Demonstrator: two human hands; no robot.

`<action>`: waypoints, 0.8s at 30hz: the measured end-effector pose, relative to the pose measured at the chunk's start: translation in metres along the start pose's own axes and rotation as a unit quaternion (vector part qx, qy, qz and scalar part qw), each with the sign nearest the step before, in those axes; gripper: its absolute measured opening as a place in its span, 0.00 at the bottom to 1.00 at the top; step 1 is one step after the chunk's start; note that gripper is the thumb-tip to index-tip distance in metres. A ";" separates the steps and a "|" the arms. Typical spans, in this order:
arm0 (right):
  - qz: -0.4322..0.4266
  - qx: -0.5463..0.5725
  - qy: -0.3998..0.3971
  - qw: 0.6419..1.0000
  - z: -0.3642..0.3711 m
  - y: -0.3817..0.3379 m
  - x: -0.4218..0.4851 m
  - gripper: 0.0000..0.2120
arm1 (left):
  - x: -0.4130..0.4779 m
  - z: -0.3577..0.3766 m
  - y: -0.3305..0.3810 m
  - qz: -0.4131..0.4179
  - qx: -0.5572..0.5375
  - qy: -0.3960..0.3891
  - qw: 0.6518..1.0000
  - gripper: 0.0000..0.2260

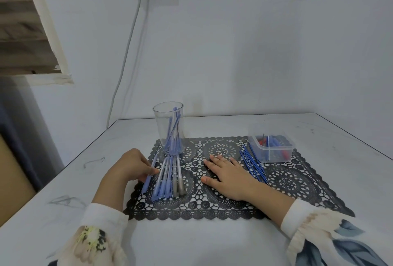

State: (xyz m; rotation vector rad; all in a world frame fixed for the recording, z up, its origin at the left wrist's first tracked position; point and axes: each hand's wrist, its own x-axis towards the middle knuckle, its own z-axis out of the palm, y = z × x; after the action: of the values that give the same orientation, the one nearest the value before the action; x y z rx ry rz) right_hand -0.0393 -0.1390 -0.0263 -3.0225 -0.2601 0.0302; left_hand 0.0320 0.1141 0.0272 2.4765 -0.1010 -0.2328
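Row of pens (170, 178) at the left edge of the mat (287, 180).
One pen (146, 185) is pinched by the left hand (131, 165) beside it, seemingly for alignment; the mat is steadied by the flat, spread right hand (225, 176).

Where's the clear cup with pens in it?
In the head view the clear cup stands on the far left corner of the black lace mat, just beyond the row of pens by the left hand.

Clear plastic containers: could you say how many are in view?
2: a tall round cup far left on the black lace mat, a low rectangular tub far right.
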 end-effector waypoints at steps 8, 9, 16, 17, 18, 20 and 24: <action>-0.003 0.007 0.003 1.000 0.000 0.000 0.001 0.32 | 0.006 0.004 -0.001 -0.007 -0.012 -0.030 0.999 0.07; -0.003 0.006 0.002 1.000 0.000 -0.001 0.001 0.32 | 0.006 0.005 -0.002 -0.007 -0.013 -0.031 0.999 0.06; 0.002 0.007 0.002 1.000 -0.001 -0.001 0.001 0.32 | 0.013 0.006 -0.008 0.003 -0.021 0.026 0.999 0.04; 0.002 0.009 0.000 1.000 -0.001 -0.001 0.001 0.32 | 0.016 0.006 -0.011 0.012 0.000 0.055 0.998 0.05; 0.003 0.014 -0.001 1.000 -0.003 -0.002 0.001 0.31 | 0.020 0.007 -0.016 0.021 0.025 0.086 0.996 0.06; 0.002 0.039 0.010 0.999 -0.007 -0.003 0.000 0.29 | 0.027 0.011 -0.023 0.035 0.061 0.148 0.987 0.12; 0.024 0.187 0.073 0.979 -0.033 -0.013 -0.001 0.23 | 0.044 0.028 -0.035 0.080 0.117 0.176 0.974 0.19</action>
State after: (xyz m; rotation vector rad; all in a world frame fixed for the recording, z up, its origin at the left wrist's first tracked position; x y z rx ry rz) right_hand -0.0412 -0.1303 0.0078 -2.6409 -0.1467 -0.1238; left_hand 0.0705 0.1196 -0.0221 2.6836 -0.1865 0.3039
